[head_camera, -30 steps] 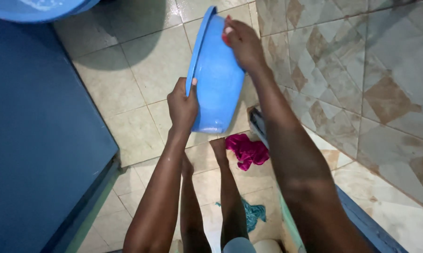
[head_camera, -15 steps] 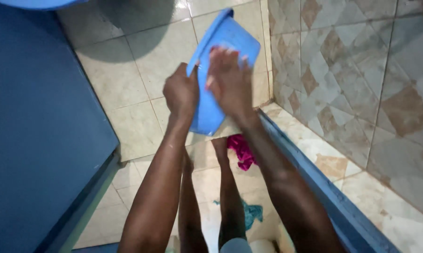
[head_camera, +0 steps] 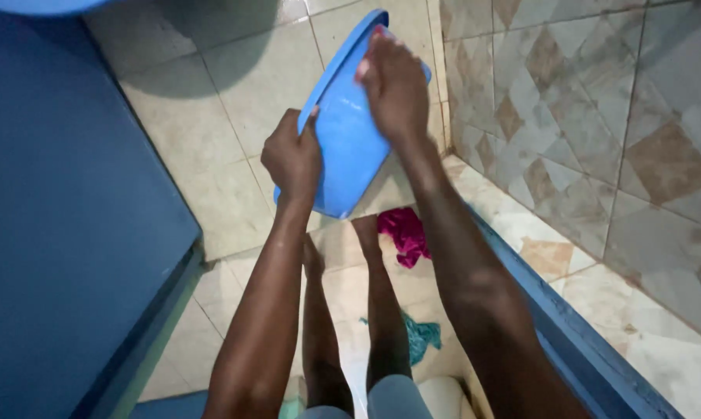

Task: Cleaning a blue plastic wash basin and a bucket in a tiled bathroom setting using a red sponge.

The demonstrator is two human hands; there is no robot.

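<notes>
A blue plastic basin is held tilted on its side above the tiled floor. My left hand grips its lower left rim. My right hand lies flat against the basin's surface near its upper edge, fingers spread over the plastic. Below the basin my two bare feet stand on the wet tiles.
A magenta cloth lies on the floor by my right foot, and a teal cloth lies nearer me. A blue door or panel fills the left side. A tiled wall rises on the right, with a blue ledge at its base.
My right hand has slid from the basin's top rim down over its surface and back up toward the upper edge. The basin stays tilted in my left hand.
</notes>
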